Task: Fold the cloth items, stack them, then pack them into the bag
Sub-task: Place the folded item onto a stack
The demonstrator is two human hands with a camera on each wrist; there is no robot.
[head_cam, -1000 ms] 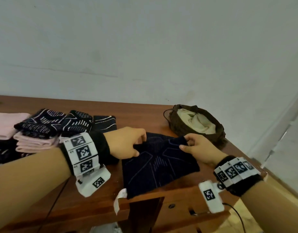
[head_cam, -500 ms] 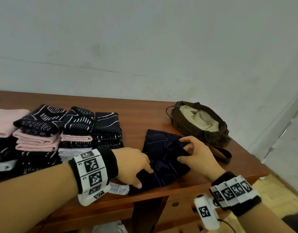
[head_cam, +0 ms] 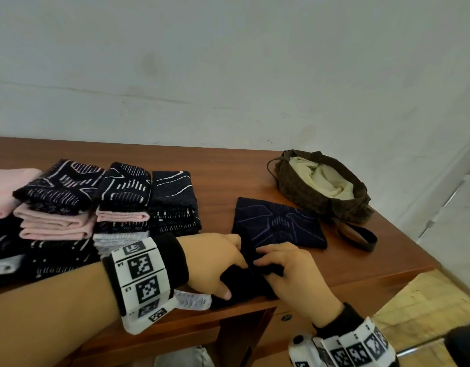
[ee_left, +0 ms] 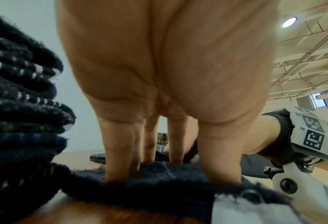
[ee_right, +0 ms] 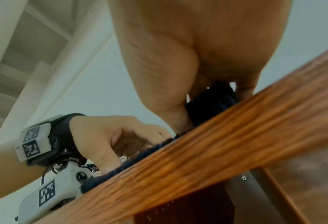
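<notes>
Dark navy knit, thick and fuzzy, bunches under both hands at the front edge of the wooden tabletop (head_cam: 228, 178). The left hand (head_cam: 215, 263) has its fingers curled down into the folded near end of this cloth (head_cam: 278, 223), thumb tip against the wood; the left wrist view shows the fingertips (ee_left: 117, 171) sunk in the nap. The right hand (head_cam: 289, 268) pinches the same fold from the other side, its fingers bent over a raised ridge of the fabric. A white printed care label (head_cam: 192, 300) sticks out flat from the cloth's near left corner, just by the left thumb. Both wrists carry black bands with white blocks of square black-and-white markers.

Past the hands, the cloth's far half lies flat as a rough square, faint purple lines woven across it. To its left, toward the left edge of the tabletop, stand stacks of folded cloths (head_cam: 122, 205): navy ones with white dashes and curves, soft plain pink ones, and a grey-white one, layered in neat slabs.

Near the far right corner sits a brown bag (head_cam: 358, 207), slumped and open-mouthed, with a crumpled cream lining (head_cam: 326, 178) showing inside and a dark strap looped on the wood beside the cloth. Behind the tabletop runs a plain pale wall (head_cam: 228, 62).
</notes>
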